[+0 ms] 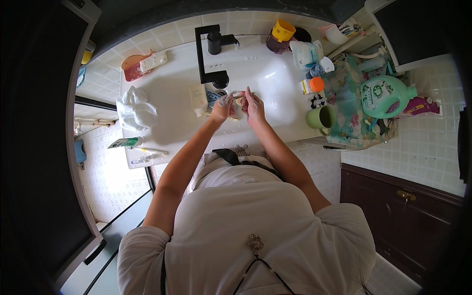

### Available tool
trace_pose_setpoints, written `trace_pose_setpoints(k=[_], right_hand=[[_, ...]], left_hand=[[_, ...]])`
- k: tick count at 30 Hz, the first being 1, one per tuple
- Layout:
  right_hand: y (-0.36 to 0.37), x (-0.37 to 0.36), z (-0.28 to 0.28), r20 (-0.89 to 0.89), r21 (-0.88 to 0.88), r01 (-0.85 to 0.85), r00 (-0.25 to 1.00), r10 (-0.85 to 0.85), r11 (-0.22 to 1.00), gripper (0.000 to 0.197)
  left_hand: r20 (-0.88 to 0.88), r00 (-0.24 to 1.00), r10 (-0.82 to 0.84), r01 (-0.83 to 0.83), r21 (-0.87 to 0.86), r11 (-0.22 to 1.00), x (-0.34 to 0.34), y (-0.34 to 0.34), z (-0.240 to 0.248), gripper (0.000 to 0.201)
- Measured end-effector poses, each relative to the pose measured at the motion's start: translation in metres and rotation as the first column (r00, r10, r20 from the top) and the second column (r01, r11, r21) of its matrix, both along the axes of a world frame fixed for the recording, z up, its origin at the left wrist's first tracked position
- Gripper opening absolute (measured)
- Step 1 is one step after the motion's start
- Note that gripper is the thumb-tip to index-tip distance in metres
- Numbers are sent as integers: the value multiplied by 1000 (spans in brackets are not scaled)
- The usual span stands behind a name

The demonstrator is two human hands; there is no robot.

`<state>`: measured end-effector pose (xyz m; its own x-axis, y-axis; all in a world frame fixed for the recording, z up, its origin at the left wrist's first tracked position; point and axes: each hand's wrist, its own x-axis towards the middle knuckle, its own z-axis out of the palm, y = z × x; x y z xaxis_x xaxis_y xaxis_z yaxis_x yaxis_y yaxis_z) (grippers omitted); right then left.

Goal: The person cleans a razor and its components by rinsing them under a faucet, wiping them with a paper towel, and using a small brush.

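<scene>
Both my hands are over the white sink basin (280, 118), close together below the black faucet (221, 78). My left hand (223, 108) has whitish wet patches on it, and its fingers are curled in a pinch. My right hand (253, 105) faces it with its fingers bent around something small. A thin dark piece spans the gap between the fingertips; its kind is too small to tell. Left of my left hand lies a cream-coloured flat tube or packet (198, 99). Beside it, partly hidden by that hand, is a blue and dark patterned item (213, 96).
A crumpled white bag (136, 109) and a pink soap dish (133, 66) sit on the left rim. To the right stand a green cup (318, 118), an orange-capped bottle (315, 85), a yellow cup (283, 30) and a large green detergent bottle (386, 96).
</scene>
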<state>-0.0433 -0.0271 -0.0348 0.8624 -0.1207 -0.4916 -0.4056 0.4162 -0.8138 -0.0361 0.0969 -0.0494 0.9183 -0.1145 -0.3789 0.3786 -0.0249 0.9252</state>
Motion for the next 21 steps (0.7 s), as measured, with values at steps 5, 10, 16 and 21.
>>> trace_pose_setpoints(k=[5, 10, 16, 21], right_hand=[[-1, 4, -5, -8, 160, 65, 998, -64, 985, 31], [-8, 9, -3, 15, 283, 16, 1000, -21, 959, 33], [-11, 4, 9, 108, 434, -55, 994, 8, 899, 41], [-10, 4, 11, 112, 449, -50, 994, -1, 892, 36]], left_hand=[[-207, 974, -93, 50, -206, 977, -2, -2, 4, 36], [-297, 919, -258, 117, -420, 900, -7, 1, 7, 33], [-399, 798, -452, -7, -755, 655, -9, 7, 10, 24], [-385, 796, -467, 22, -753, 658, -11, 11, 6, 23]])
